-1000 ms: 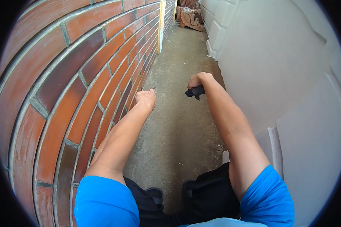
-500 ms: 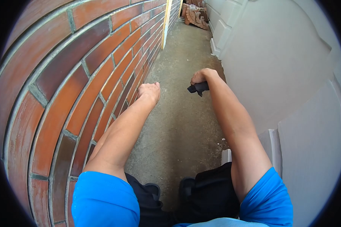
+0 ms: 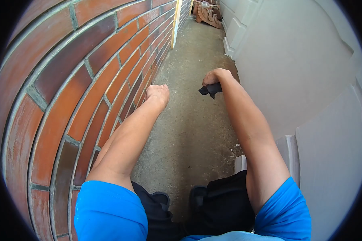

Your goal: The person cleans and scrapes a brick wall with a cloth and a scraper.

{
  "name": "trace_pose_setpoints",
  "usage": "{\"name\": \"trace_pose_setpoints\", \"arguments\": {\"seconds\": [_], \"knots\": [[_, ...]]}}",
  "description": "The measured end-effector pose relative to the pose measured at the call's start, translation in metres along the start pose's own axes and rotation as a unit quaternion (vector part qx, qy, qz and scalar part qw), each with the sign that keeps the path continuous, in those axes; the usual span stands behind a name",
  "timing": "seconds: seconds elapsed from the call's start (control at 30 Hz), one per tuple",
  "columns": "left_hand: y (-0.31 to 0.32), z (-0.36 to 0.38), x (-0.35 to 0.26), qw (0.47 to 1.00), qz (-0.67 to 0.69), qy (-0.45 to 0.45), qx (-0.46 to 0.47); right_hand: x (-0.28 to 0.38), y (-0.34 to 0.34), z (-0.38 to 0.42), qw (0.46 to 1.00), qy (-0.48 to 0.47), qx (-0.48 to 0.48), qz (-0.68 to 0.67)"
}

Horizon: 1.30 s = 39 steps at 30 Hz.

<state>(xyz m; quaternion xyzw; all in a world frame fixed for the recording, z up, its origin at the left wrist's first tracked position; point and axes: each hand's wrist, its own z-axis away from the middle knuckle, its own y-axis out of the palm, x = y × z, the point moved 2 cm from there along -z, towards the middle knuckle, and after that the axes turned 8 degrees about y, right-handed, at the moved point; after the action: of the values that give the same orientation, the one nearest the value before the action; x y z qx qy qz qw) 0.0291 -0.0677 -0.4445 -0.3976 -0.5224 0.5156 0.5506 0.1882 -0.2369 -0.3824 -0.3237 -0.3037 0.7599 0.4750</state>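
Observation:
My left hand (image 3: 158, 94) is closed in a fist, held out beside the brick wall (image 3: 100, 86). Its fingers are turned away, so I cannot make out whether anything is inside. On the other side, my right hand (image 3: 213, 77) is closed around a black cloth-like bundle (image 3: 210, 90). Part of the bundle hangs out below the wrist, with a short loose end; the rest is hidden by the hand. Both arms reach forward over the concrete floor (image 3: 189, 124), apart from each other.
A pale moulded wall (image 3: 293, 68) runs along the right side. Ahead, a light wooden strip (image 3: 175, 26) stands against the bricks. At the far end lies a carved reddish-brown piece (image 3: 208, 15). My dark shoes (image 3: 161, 199) are on the narrow floor below.
Both hands have shifted very slightly, with the view tilting a little. The black bundle stays in my right hand.

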Motion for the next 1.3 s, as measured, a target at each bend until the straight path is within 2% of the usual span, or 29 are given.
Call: {"name": "trace_pose_setpoints", "arguments": {"seconds": [1.3], "knots": [[0.002,-0.001,0.000,1.000,0.020,-0.013,0.010,0.004,0.002,0.007,1.000,0.014,0.012,-0.001]]}}
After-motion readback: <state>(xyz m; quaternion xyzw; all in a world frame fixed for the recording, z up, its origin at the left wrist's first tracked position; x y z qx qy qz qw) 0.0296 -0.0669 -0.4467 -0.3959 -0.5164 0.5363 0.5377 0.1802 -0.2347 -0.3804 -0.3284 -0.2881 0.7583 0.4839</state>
